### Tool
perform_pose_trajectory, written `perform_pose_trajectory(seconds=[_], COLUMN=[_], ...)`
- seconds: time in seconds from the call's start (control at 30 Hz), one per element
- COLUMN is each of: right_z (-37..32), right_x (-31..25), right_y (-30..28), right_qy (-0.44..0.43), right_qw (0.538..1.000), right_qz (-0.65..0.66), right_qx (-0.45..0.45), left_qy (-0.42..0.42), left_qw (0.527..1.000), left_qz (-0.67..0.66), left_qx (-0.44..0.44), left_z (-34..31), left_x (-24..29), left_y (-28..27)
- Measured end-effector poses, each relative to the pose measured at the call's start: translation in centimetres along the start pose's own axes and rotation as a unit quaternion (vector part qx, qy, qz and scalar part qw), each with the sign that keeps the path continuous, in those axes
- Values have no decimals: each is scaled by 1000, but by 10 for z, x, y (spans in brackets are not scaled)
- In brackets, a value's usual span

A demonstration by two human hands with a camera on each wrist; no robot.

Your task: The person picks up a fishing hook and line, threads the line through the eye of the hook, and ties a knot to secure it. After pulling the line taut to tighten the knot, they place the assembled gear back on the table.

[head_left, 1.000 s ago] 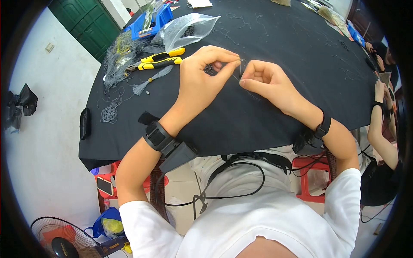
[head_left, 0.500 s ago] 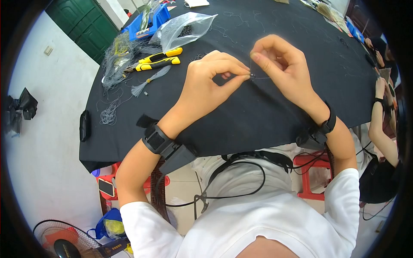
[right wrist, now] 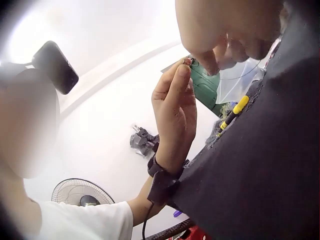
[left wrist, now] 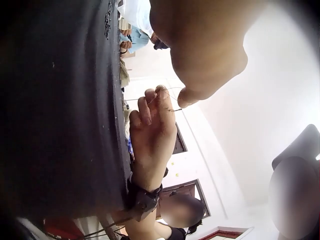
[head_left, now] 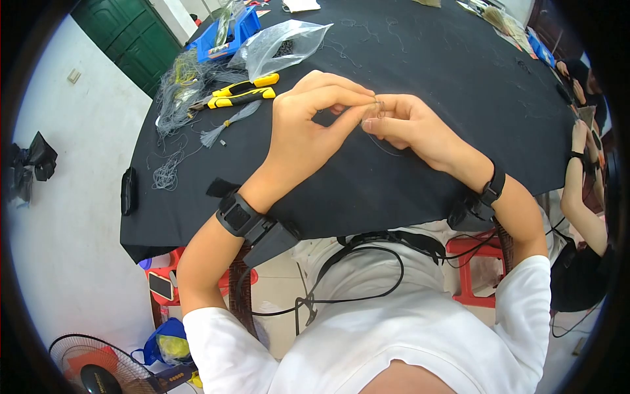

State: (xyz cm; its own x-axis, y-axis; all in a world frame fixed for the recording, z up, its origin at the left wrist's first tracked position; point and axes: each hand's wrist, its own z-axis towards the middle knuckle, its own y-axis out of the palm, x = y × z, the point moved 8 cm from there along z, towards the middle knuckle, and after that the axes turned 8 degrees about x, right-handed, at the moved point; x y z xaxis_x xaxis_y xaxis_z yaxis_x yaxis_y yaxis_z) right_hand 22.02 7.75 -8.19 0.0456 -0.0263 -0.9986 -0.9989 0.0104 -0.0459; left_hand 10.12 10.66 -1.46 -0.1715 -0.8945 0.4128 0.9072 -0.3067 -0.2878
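Note:
In the head view my left hand (head_left: 305,121) pinches a small dark hook-like piece (left wrist: 175,110) between thumb and forefinger. From it runs a thin grey line (head_left: 380,146), which loops near the fingertips and trails below them. My right hand (head_left: 423,131) meets the left one above the black table, its thumb and curled forefinger pinching the line. The right wrist view shows the left fingertips (right wrist: 185,70) close beside the right hand, whose fingers partly cover the piece.
Yellow-black pliers (head_left: 241,98) and a tied bundle of grey strands (head_left: 226,125) lie left on the black cloth (head_left: 341,190). Behind them are tangled line (head_left: 174,108), a clear bag (head_left: 305,39) and a blue bin (head_left: 246,26). Another person's arm (head_left: 577,190) is at the right.
The right hand rises away from the left, drawing the line up, then comes back down beside the left fingertips. The left hand shifts slightly right, then back, keeping its pinch.

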Motion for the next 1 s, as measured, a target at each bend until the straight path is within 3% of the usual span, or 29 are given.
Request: perform_pose_trajectory(seconds=[0.13,0.23,0.33,0.53,0.67,0.8,1.0], right_z=[-2,-3,-15,-17,-16,-8,6], right_x=[-7,-14,-37,-57,-61,-54,-27], right_y=[5,1,-3,-16,-27,-34,-28], right_qy=[-41,-139,-233,-337,-349,-308,-215], right_qw=[999,989,957,909,892,905,967], right_qz=[18,-27,-152,-186,-214,-232,-97], right_qx=[9,35,84,162,190,179,91], left_qy=[-20,-52,-54,-21,-30,-57,-79], left_qw=[999,997,998,998,996,994,993], left_qz=[15,37,41,17,-23,-57,-87], left_qx=[31,37,5,-58,-83,-69,-21], left_z=[1,0,-2,-2,-3,-3,-3], left_x=[-12,-21,-20,-8,-4,-4,-9], left_y=[-5,-8,-1,12,16,13,7])
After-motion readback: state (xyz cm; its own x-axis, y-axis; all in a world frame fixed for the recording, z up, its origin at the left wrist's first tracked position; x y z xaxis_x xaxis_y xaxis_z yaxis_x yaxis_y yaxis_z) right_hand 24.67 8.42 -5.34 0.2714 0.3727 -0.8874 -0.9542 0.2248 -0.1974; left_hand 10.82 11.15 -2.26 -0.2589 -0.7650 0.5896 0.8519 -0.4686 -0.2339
